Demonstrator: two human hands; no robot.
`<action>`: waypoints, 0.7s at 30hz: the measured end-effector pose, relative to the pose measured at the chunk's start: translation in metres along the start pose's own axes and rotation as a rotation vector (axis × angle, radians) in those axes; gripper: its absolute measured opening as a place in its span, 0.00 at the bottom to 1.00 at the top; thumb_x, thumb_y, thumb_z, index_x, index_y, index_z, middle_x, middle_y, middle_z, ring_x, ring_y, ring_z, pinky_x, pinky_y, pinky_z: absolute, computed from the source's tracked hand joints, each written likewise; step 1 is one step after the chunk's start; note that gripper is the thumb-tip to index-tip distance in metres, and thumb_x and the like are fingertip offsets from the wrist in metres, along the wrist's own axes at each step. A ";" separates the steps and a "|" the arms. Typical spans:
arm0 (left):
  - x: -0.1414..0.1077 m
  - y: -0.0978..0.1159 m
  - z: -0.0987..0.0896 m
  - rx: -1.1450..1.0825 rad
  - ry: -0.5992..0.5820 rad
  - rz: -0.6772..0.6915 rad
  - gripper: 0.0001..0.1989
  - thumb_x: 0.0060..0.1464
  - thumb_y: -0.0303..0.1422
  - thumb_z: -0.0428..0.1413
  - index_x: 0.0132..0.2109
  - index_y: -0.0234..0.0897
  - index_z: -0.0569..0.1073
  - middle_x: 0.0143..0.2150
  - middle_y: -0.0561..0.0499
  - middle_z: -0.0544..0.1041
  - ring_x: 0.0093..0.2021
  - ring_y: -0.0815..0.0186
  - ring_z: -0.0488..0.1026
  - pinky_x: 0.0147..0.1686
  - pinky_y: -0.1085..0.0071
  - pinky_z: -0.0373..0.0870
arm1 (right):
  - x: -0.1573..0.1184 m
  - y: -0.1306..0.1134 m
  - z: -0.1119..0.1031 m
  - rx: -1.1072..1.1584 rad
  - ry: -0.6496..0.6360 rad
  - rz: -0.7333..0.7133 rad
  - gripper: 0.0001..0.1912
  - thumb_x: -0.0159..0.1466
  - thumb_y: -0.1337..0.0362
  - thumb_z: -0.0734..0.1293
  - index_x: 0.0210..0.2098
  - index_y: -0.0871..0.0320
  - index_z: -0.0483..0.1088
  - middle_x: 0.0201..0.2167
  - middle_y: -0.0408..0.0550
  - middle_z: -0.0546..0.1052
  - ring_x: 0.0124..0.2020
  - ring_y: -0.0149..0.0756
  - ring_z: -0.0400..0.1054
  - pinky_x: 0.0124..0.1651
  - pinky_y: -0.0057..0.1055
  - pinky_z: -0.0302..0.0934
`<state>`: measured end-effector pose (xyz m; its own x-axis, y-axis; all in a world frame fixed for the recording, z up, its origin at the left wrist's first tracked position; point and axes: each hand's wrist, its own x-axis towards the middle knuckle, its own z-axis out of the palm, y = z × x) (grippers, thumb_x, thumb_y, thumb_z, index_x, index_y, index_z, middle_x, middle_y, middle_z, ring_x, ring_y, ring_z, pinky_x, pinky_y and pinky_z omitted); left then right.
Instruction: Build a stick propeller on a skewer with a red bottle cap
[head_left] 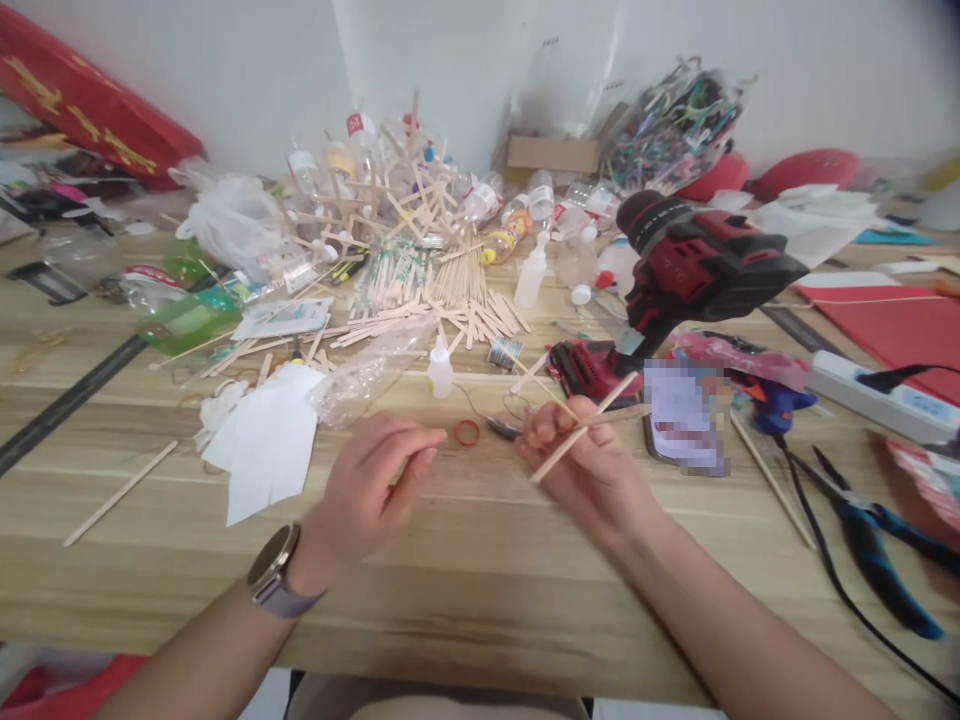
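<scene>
Above the near side of the table, my right hand (592, 475) pinches a crossed piece made of flat wooden craft sticks (556, 456). A thin wooden skewer (536, 378) sticks out from it toward the upper left. To the left, my left hand (379, 485), with a watch (274, 556) on its wrist, holds nothing that I can see. Its index finger reaches out loosely, with the thumb just below and a small gap between. Just past those fingertips lies a red ring-shaped band (466, 432). A small white dropper bottle (440, 370) stands behind it.
A red cordless drill (697, 265) stands upright behind my right hand, beside a phone (686, 420). Blue-handled pliers (874, 540), a glue gun (780, 402) and a power strip (885, 395) lie at right. Loose sticks (480, 320), plastic bottles (187, 320) and paper (266, 440) crowd the back and left.
</scene>
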<state>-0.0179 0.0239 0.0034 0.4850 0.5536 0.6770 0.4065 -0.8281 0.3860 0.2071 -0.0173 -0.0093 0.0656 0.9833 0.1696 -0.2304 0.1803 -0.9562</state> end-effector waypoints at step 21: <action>-0.005 0.061 -0.057 -0.147 -0.931 -0.543 0.13 0.61 0.29 0.44 0.43 0.40 0.74 0.32 0.52 0.79 0.32 0.64 0.76 0.28 0.73 0.65 | -0.024 0.009 0.019 0.383 -0.493 0.603 0.18 0.59 0.50 0.72 0.31 0.60 0.69 0.20 0.38 0.68 0.21 0.25 0.58 0.28 0.25 0.52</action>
<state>-0.0402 -0.0343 0.0593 0.6902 0.6474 -0.3232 0.6773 -0.4207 0.6035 0.1846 -0.0386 -0.0177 -0.5807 0.7958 -0.1717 -0.4070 -0.4664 -0.7854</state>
